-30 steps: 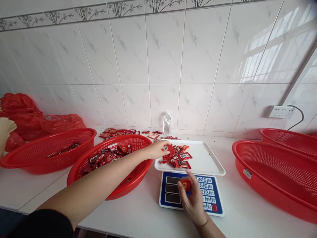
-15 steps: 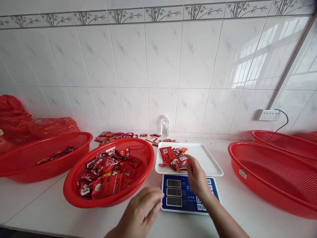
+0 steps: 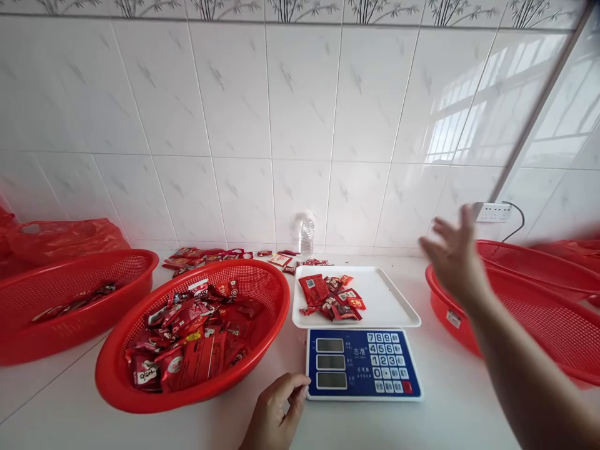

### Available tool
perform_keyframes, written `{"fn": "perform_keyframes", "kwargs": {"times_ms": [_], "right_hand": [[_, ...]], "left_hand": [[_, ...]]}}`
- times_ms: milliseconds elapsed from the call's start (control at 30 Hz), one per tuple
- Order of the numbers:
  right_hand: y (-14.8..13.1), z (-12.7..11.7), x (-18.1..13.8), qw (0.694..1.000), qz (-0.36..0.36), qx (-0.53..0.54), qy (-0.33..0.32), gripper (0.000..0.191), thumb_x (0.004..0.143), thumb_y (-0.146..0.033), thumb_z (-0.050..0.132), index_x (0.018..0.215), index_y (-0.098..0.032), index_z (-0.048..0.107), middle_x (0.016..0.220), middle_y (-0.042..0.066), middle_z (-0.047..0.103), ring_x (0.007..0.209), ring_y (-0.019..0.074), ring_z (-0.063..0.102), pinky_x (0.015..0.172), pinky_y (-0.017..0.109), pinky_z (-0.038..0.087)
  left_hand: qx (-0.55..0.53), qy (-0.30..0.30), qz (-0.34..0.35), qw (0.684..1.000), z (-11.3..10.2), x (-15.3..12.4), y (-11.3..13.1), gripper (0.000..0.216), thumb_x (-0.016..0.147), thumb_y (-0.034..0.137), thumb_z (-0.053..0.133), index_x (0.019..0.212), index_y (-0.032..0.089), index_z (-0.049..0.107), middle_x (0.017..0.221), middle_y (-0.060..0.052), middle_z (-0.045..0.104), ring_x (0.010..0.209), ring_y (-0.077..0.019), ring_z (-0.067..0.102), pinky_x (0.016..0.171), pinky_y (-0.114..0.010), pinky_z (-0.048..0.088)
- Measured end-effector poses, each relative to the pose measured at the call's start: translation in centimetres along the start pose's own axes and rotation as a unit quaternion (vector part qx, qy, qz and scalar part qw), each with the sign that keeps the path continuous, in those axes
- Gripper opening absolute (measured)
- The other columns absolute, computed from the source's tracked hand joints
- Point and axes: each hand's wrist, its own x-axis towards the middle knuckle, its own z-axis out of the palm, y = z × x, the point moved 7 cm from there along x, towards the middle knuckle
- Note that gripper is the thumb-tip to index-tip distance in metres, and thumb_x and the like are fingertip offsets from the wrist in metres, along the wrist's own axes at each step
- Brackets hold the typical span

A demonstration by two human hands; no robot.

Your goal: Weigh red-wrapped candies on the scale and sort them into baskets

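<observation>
A blue-faced scale [image 3: 363, 364] stands on the white counter, its white tray [image 3: 389, 300] carrying a small heap of red snack packets [image 3: 332, 296]. My left hand [image 3: 276, 415] rests on the counter by the scale's front left corner, fingers loosely curled, holding nothing I can see. My right hand [image 3: 455, 255] is raised in the air right of the tray, fingers spread and empty, above the rim of a big red basket [image 3: 515, 319]. Left of the scale a round red basket [image 3: 197, 331] holds several red packets [image 3: 187, 340].
A second red basket [image 3: 70, 300] with a few packets sits far left, red plastic bags [image 3: 60, 234] behind it. Loose packets [image 3: 210, 254] and a water bottle [image 3: 306, 234] stand by the tiled wall. Another red basket [image 3: 534, 265] and a wall socket [image 3: 491, 212] are at right.
My right hand left a packet on the tray and swung up and to the right, open. My left hand drew back from the tray to the counter by the scale.
</observation>
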Motion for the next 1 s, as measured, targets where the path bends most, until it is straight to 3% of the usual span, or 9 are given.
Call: {"fn": "perform_keyframes", "kwargs": {"times_ms": [100,167,233,367,500,567,667,833,1000], "right_hand": [[0.3,-1.4,0.9,1.0,0.014,-0.001,0.026,0.069,0.085,-0.042,0.053,0.144,-0.021,0.022,0.126,0.018,0.056,0.114,0.0259,0.056,0.075,0.039,0.048],[0.1,1.9,-1.4,0.996,0.005,-0.006,-0.09,0.051,0.084,-0.043,0.056,0.13,-0.023,0.047,0.117,0.015,0.062,0.1,0.025,0.063,0.071,0.038,0.054],[-0.6,6.7,-5.2,0.969,-0.032,-0.027,-0.244,0.044,0.085,-0.045,0.055,0.126,-0.028,0.053,0.124,0.011,0.059,0.11,0.0261,0.058,0.085,0.044,0.053],[-1.0,13.4,-11.0,0.891,-0.018,-0.046,-0.451,0.072,0.081,-0.061,0.051,0.144,-0.036,0.025,0.152,0.006,0.026,0.141,0.0311,0.015,0.108,0.055,0.029],[-1.3,16.3,-11.8,0.827,-0.026,-0.071,-0.557,0.088,0.074,-0.071,0.052,0.146,-0.04,0.011,0.157,0.003,0.0,0.14,0.0353,-0.01,0.109,0.064,0.007],[-1.4,17.3,-11.6,0.812,-0.042,-0.076,-0.577,0.084,0.075,-0.072,0.049,0.145,-0.041,0.015,0.157,0.001,0.002,0.141,0.0369,-0.008,0.107,0.066,0.005],[-1.4,18.2,-11.4,0.816,-0.077,-0.073,-0.569,0.073,0.079,-0.07,0.043,0.143,-0.038,0.028,0.156,0.002,0.016,0.141,0.0348,0.009,0.108,0.06,0.016],[-1.0,18.2,-10.4,0.862,-0.122,-0.076,-0.486,0.056,0.082,-0.064,0.047,0.128,-0.032,0.051,0.141,0.006,0.043,0.128,0.0302,0.037,0.1,0.048,0.035],[0.2,17.9,-9.1,0.915,-0.058,-0.011,-0.398,0.029,0.086,-0.047,0.051,0.103,-0.027,0.063,0.11,0.005,0.06,0.093,0.0189,0.058,0.082,0.032,0.044]], "left_hand": [[0.001,-0.012,0.005,1.0,0.3,-0.1,0.1,0.016,0.088,0.036,0.047,0.094,0.034,0.062,0.081,0.0,0.067,0.072,-0.0154,0.063,0.068,-0.023,0.053],[0.005,-0.014,0.019,1.0,0.5,-0.1,0.0,0.014,0.088,0.033,0.048,0.095,0.033,0.061,0.079,0.0,0.066,0.07,-0.0147,0.063,0.066,-0.022,0.052],[0.01,-0.013,0.038,0.999,0.5,-0.1,-0.1,0.013,0.088,0.031,0.049,0.095,0.032,0.061,0.077,0.0,0.066,0.067,-0.0142,0.062,0.064,-0.021,0.052],[0.024,-0.012,0.073,0.997,0.5,-0.3,-0.1,0.013,0.089,0.027,0.049,0.095,0.027,0.061,0.076,-0.001,0.066,0.065,-0.0121,0.061,0.063,-0.019,0.05],[0.025,-0.004,0.076,0.997,0.3,-0.3,0.1,0.014,0.09,0.024,0.049,0.095,0.023,0.061,0.078,0.0,0.066,0.067,-0.0097,0.061,0.064,-0.015,0.049],[0.024,-0.003,0.076,0.997,0.2,-0.2,0.3,0.013,0.089,0.023,0.049,0.094,0.022,0.061,0.077,0.0,0.066,0.066,-0.0091,0.061,0.063,-0.014,0.049],[0.023,-0.009,0.078,0.997,0.3,0.0,0.5,0.012,0.089,0.023,0.05,0.093,0.022,0.062,0.077,0.001,0.066,0.066,-0.0089,0.062,0.063,-0.014,0.049],[0.02,-0.018,0.056,0.998,0.4,0.0,0.3,0.014,0.09,0.026,0.049,0.092,0.022,0.062,0.075,0.001,0.065,0.066,-0.009,0.061,0.063,-0.014,0.048],[0.023,-0.02,0.058,0.998,0.4,0.1,0.1,0.015,0.09,0.027,0.049,0.094,0.022,0.063,0.076,0.002,0.065,0.066,-0.0085,0.061,0.064,-0.013,0.048]]}}
